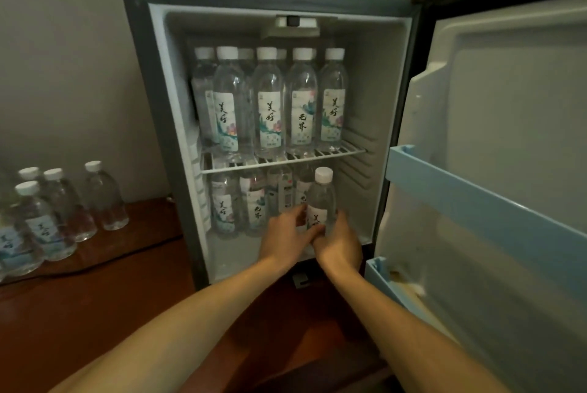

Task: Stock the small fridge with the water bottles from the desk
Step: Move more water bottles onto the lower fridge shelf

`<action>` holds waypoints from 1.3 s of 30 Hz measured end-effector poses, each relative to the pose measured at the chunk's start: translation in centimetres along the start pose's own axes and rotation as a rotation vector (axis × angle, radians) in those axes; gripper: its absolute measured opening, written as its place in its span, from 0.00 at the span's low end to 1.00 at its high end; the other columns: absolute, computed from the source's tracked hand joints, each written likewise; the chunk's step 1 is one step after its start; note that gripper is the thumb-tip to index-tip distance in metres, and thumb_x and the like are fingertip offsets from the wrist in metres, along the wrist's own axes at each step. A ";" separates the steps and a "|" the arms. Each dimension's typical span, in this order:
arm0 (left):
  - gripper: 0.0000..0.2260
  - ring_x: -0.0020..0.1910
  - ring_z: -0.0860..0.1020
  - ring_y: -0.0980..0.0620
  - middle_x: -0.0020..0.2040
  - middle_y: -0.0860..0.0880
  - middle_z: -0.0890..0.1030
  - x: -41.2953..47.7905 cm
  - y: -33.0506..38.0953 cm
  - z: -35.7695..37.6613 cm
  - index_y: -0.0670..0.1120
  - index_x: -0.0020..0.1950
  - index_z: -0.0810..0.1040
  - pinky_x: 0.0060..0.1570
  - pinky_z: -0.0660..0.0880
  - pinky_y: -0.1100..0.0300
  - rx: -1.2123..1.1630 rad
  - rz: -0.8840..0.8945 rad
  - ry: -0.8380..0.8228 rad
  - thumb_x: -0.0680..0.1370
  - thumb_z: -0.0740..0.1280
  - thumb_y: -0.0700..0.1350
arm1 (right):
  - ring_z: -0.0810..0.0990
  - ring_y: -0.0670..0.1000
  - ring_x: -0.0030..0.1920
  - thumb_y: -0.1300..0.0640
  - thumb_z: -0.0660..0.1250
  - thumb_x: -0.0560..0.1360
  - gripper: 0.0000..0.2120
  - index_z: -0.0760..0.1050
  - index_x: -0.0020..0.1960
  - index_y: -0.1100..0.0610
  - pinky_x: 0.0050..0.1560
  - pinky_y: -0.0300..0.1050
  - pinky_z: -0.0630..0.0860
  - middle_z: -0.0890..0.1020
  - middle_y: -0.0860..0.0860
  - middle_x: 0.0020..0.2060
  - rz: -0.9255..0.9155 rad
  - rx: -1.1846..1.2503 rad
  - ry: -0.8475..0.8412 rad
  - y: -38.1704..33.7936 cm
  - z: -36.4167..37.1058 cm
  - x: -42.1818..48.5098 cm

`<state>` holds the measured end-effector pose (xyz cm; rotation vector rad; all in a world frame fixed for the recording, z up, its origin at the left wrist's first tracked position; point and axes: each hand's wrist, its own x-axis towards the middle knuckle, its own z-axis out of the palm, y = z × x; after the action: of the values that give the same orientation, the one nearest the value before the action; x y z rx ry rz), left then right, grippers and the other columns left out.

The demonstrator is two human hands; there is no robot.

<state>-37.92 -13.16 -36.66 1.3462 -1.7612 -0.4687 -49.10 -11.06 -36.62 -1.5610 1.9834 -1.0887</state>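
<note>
Left hand (286,235) and right hand (340,243) grasp one clear white-capped plastic bottle (322,197), upright, cap up, in the grey fridge (139,74); four more front its wire shelf (346,152).

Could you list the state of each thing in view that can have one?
fridge door: wide open.
upper shelf: loaded with upright, capped bottles.
held bottle: upright, capped, at the front of the lower compartment.
left hand: grips the held bottle.
right hand: grips the held bottle.
desk bottles: upright, capped, not yet stocked.
</note>
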 end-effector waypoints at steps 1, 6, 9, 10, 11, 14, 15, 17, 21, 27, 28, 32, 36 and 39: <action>0.20 0.60 0.82 0.56 0.60 0.52 0.86 0.3 -0.1 0.5 0.50 0.69 0.81 0.62 0.79 0.56 -0.020 0.009 0.000 0.77 0.76 0.52 | 0.83 0.59 0.55 0.54 0.65 0.81 0.23 0.63 0.74 0.51 0.47 0.51 0.79 0.82 0.55 0.59 0.027 -0.010 -0.002 0.1 0.0 0.6; 0.18 0.57 0.83 0.59 0.58 0.53 0.86 2.3 0.0 2.1 0.52 0.66 0.82 0.60 0.81 0.55 -0.066 0.015 0.024 0.77 0.76 0.51 | 0.81 0.60 0.60 0.56 0.65 0.81 0.21 0.65 0.73 0.52 0.52 0.54 0.78 0.80 0.55 0.64 0.083 0.002 0.037 0.3 0.5 3.4; 0.18 0.54 0.84 0.54 0.57 0.51 0.87 3.4 0.1 2.6 0.49 0.65 0.82 0.56 0.82 0.52 0.021 -0.008 0.065 0.77 0.76 0.54 | 0.79 0.60 0.63 0.56 0.65 0.81 0.20 0.67 0.72 0.52 0.54 0.54 0.77 0.78 0.56 0.67 0.082 0.041 0.075 0.1 0.8 4.5; 0.18 0.54 0.84 0.53 0.56 0.50 0.87 3.8 0.0 2.7 0.48 0.63 0.83 0.55 0.82 0.51 0.060 -0.017 0.083 0.77 0.75 0.55 | 0.78 0.61 0.64 0.57 0.65 0.81 0.21 0.68 0.72 0.53 0.55 0.55 0.76 0.75 0.57 0.68 0.090 0.038 0.084 0.0 0.9 4.9; 0.18 0.53 0.84 0.51 0.54 0.49 0.87 4.2 0.0 2.8 0.48 0.61 0.83 0.54 0.82 0.50 0.096 -0.029 0.102 0.77 0.75 0.56 | 0.77 0.62 0.65 0.57 0.65 0.81 0.20 0.68 0.72 0.54 0.55 0.55 0.76 0.72 0.59 0.69 0.102 0.036 0.089 -0.1 0.9 5.3; 0.15 0.48 0.85 0.49 0.48 0.48 0.87 5.3 -0.2 2.9 0.47 0.53 0.84 0.50 0.82 0.49 0.151 -0.053 0.144 0.76 0.76 0.57 | 0.75 0.63 0.63 0.57 0.65 0.80 0.18 0.72 0.69 0.55 0.54 0.52 0.74 0.72 0.60 0.66 0.124 0.094 0.093 -0.3 1.4 6.6; 0.13 0.46 0.84 0.50 0.46 0.49 0.86 5.7 -0.2 3.0 0.47 0.51 0.84 0.49 0.82 0.50 0.145 -0.049 0.145 0.76 0.76 0.55 | 0.76 0.63 0.63 0.57 0.66 0.80 0.17 0.73 0.68 0.55 0.53 0.51 0.74 0.74 0.60 0.65 0.124 0.134 0.094 -0.3 1.7 6.9; 0.08 0.45 0.84 0.51 0.45 0.49 0.87 6.1 -0.1 3.1 0.46 0.50 0.84 0.48 0.82 0.51 0.124 -0.021 0.140 0.77 0.76 0.50 | 0.80 0.60 0.61 0.56 0.66 0.79 0.16 0.74 0.66 0.53 0.53 0.49 0.76 0.80 0.56 0.63 0.113 0.196 0.093 -0.4 2.1 7.3; 0.05 0.47 0.85 0.50 0.48 0.47 0.88 6.6 -0.5 3.5 0.45 0.53 0.86 0.49 0.81 0.53 0.146 0.039 0.104 0.81 0.72 0.45 | 0.81 0.60 0.62 0.57 0.67 0.79 0.16 0.77 0.67 0.53 0.51 0.45 0.74 0.83 0.56 0.62 0.133 0.204 0.105 -0.6 2.0 8.5; 0.10 0.51 0.85 0.47 0.54 0.44 0.88 6.5 -1.1 3.6 0.45 0.60 0.87 0.53 0.79 0.57 0.128 0.104 0.063 0.83 0.67 0.39 | 0.80 0.61 0.64 0.57 0.68 0.81 0.15 0.77 0.66 0.59 0.53 0.47 0.77 0.82 0.60 0.64 0.174 0.181 0.083 -1.2 2.0 10.0; 0.11 0.51 0.85 0.48 0.54 0.44 0.88 6.3 -1.0 3.5 0.44 0.60 0.86 0.53 0.78 0.58 0.121 0.112 0.058 0.83 0.66 0.39 | 0.80 0.61 0.65 0.58 0.69 0.80 0.16 0.77 0.66 0.61 0.55 0.47 0.77 0.81 0.61 0.64 0.193 0.186 0.054 -1.3 1.8 10.2; 0.11 0.51 0.85 0.49 0.54 0.45 0.88 5.9 -1.1 2.8 0.44 0.61 0.86 0.54 0.81 0.55 0.109 0.092 0.041 0.82 0.67 0.39 | 0.80 0.61 0.66 0.59 0.73 0.77 0.20 0.77 0.66 0.66 0.57 0.46 0.76 0.81 0.63 0.64 0.238 0.218 -0.038 -1.3 0.6 9.9; 0.10 0.52 0.85 0.51 0.54 0.47 0.88 4.2 -0.6 1.0 0.44 0.60 0.86 0.52 0.78 0.62 0.128 0.084 0.055 0.82 0.68 0.40 | 0.83 0.62 0.59 0.54 0.74 0.75 0.19 0.80 0.63 0.62 0.56 0.51 0.81 0.83 0.61 0.60 0.237 0.264 -0.092 -1.7 0.9 8.1; 0.10 0.53 0.84 0.51 0.55 0.47 0.87 2.2 -0.2 -1.0 0.44 0.62 0.85 0.53 0.77 0.63 0.142 0.048 0.069 0.82 0.67 0.41 | 0.80 0.62 0.63 0.54 0.71 0.78 0.24 0.71 0.70 0.61 0.57 0.48 0.77 0.80 0.57 0.64 0.211 0.272 -0.108 -2.5 0.9 5.4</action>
<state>-37.15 -15.09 -35.36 1.3979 -1.7936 -0.2716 -48.47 -16.63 -34.42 -1.2150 1.7945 -1.1093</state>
